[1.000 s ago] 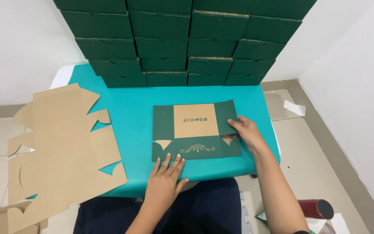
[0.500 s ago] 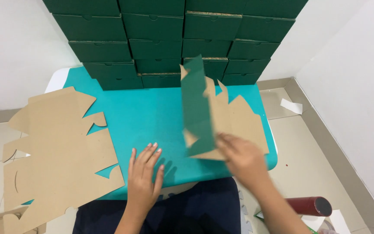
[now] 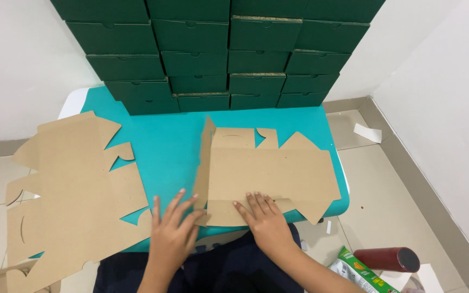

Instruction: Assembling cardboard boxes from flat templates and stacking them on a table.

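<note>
A flat die-cut cardboard box blank (image 3: 272, 168) lies brown side up on the teal table (image 3: 164, 141). Its left flap stands raised along a fold. My right hand (image 3: 264, 220) presses flat on the blank's near edge, fingers spread. My left hand (image 3: 173, 230) rests palm down on the table at the near edge, fingertips touching the raised flap's lower corner. Neither hand grips anything.
A stack of brown box blanks (image 3: 71, 190) overhangs the table's left side. Several folded dark green boxes (image 3: 218, 49) are stacked in rows at the back against the wall. On the floor at the right lie a dark red cylinder (image 3: 386, 259) and a green packet (image 3: 356, 271).
The blank, earlier lying green side up and then held upright, has been flipped over to the right and now lies brown side up. Both hands have come down near its front edge.
</note>
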